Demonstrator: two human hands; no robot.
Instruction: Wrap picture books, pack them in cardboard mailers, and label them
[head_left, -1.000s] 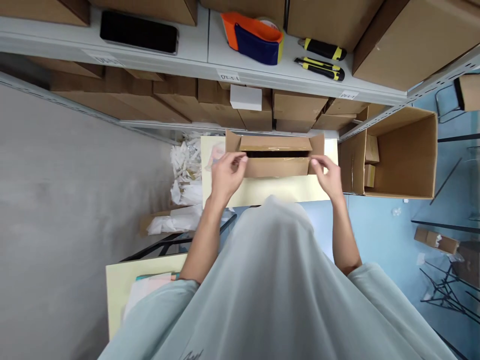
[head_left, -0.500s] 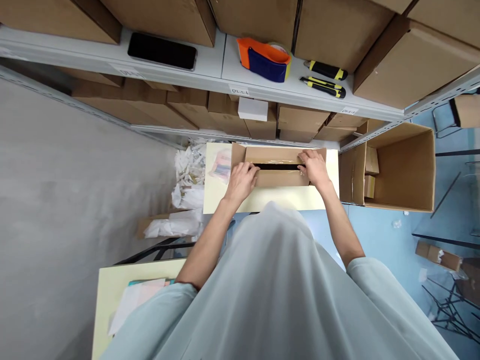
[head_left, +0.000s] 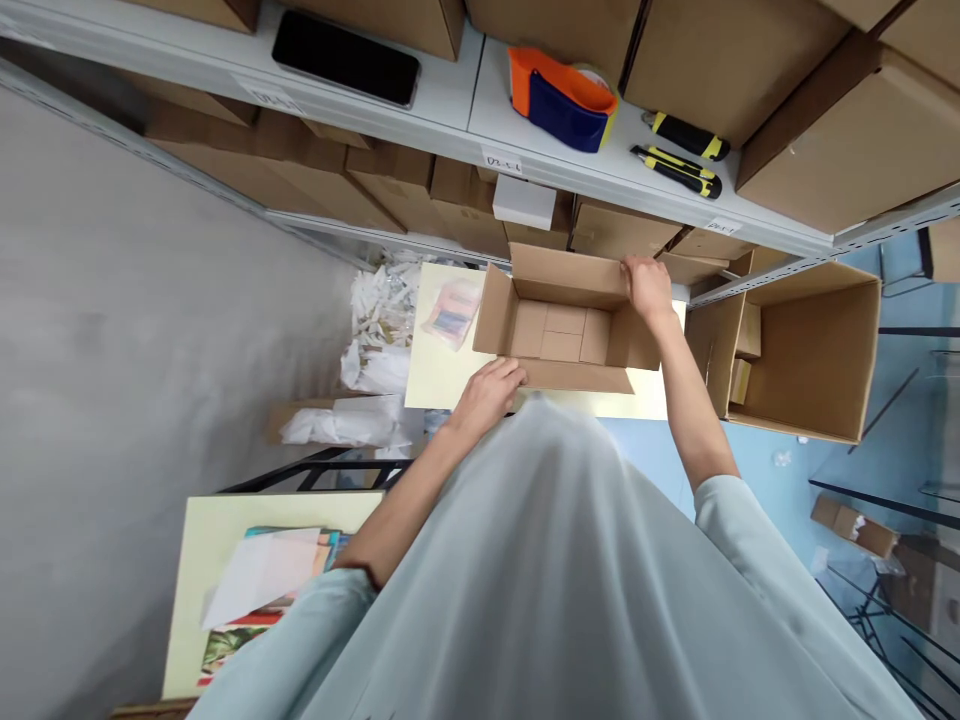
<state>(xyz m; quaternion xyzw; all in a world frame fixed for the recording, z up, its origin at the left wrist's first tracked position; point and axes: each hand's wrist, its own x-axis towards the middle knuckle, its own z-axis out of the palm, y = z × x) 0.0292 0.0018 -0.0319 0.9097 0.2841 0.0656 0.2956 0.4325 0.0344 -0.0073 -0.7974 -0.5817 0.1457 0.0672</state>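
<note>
An open cardboard box (head_left: 564, 325) sits on a pale-yellow worktop (head_left: 439, 370), its flaps spread outward and its bare bottom panels showing. The right hand (head_left: 646, 285) grasps the right end of the box's far flap. The left hand (head_left: 491, 393) touches the left end of its near flap with fingers bent; whether the thumb pinches from below cannot be told.

Just left of the box, a clear plastic packet (head_left: 454, 312) with pinkish and blue contents lies on the same worktop. Farther left of the box is a heap of crumpled white wrapping (head_left: 384, 305). To the right of the box stands a larger open carton (head_left: 817, 350) with smaller boxes inside.

Beyond the box rises a metal shelving unit (head_left: 457, 95) packed with cartons. On its upper shelf are a smartphone (head_left: 346, 57), an orange-and-navy tape dispenser (head_left: 562, 100) and two black-and-yellow utility knives (head_left: 677, 170); below, a small white box (head_left: 525, 203) sits against brown cartons.
</note>
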